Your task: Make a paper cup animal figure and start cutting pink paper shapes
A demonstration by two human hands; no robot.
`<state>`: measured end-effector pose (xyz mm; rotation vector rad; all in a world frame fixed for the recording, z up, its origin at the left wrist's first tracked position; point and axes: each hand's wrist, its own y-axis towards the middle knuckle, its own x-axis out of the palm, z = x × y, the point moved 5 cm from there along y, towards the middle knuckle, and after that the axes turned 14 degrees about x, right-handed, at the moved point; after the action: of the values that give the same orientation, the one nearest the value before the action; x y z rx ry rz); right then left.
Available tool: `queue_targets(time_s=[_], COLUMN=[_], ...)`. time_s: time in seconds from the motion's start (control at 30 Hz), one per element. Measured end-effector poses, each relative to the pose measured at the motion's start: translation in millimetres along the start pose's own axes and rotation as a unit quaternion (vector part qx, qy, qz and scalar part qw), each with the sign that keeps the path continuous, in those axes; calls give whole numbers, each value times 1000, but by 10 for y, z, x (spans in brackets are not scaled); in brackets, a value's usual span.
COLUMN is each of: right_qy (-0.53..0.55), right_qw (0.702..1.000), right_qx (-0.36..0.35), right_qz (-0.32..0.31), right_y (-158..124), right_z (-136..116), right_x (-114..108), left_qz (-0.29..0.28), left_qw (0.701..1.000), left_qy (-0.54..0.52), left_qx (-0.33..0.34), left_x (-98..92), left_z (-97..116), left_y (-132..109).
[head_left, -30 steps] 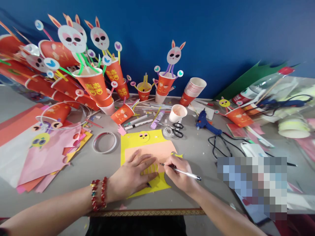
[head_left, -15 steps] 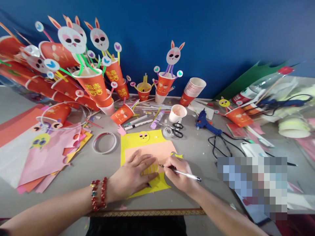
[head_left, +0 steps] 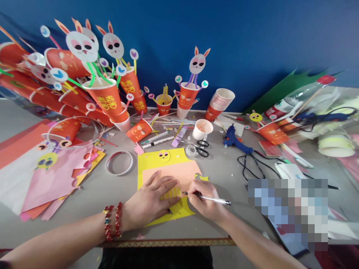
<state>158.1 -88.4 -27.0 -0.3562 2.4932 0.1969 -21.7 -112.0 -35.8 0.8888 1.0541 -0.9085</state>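
My left hand (head_left: 155,196) lies flat with fingers stretched out, pressing on a peach paper sheet (head_left: 174,172) and a small striped yellow paper piece (head_left: 171,193). Part of that piece is hidden under the fingers. In my right hand (head_left: 204,198) is a pen (head_left: 214,199) with a silver-white barrel, its tip at the peach sheet just right of the striped piece. Beneath the peach sheet is a larger yellow paper sheet (head_left: 144,157), with a round yellow face cutout (head_left: 163,156) on its upper part.
Scissors (head_left: 202,148), a tape roll (head_left: 119,163) and markers (head_left: 158,142) surround the sheets. A blue glue gun (head_left: 234,140) with a looped black cord lies to the right. Red paper cups with rabbit figures (head_left: 103,93) stand behind; coloured paper (head_left: 53,183) is piled left.
My right hand and the pen have shifted very slightly to the right and down. My left hand and the papers stay in place.
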Motion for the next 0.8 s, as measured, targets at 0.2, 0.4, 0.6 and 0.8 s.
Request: queue_targets(time_s=[0.2,0.4,0.6,0.8], right_qy=[13,27,44,83], right_qw=[1000,1000,999,996], right_qx=[-9,-6,-3,27], right_qz=[-4,-14,-18,32], right_y=[-15,-26,-47,-53], right_z=[27,54,92,134], right_x=[-1,2,3,-45], left_qz=[-11,-4,2,3], left_qw=[1000,1000,1000,1000], left_qy=[-7,-7,-6,-5], left_qx=[-3,0,3,4], left_x=[6,15,17,4], left_z=[-2,-5,-6,-4], left_y=[4,-4,-12,-1])
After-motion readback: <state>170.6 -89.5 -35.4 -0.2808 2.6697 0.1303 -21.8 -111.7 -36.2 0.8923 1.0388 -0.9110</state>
